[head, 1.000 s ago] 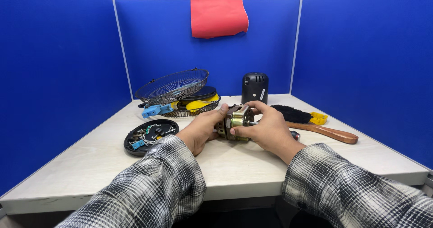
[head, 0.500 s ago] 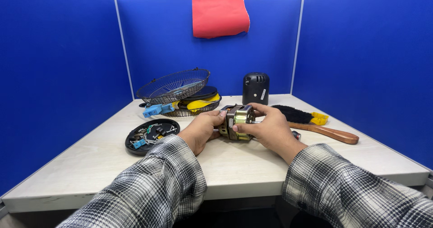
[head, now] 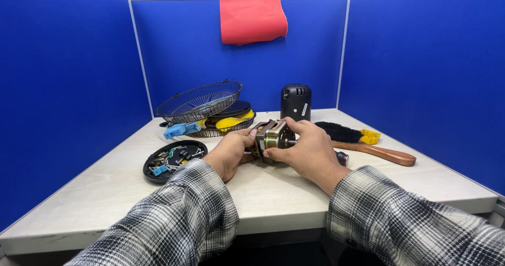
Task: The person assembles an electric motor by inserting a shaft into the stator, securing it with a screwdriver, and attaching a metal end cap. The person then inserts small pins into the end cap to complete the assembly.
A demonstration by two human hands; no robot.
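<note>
While cradling the small motor [head: 272,137] above the table [head: 273,192], just in front of the black motor cover [head: 295,102]: left hand [head: 231,153] and right hand [head: 310,150], fingers closed on it; best gripped by the casing, shaft kept free.

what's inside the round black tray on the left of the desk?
The round black tray holds small loose parts: a blue connector piece, thin wires and what look like screws. They are too small to count. The near rim hides part of the tray floor.
</note>
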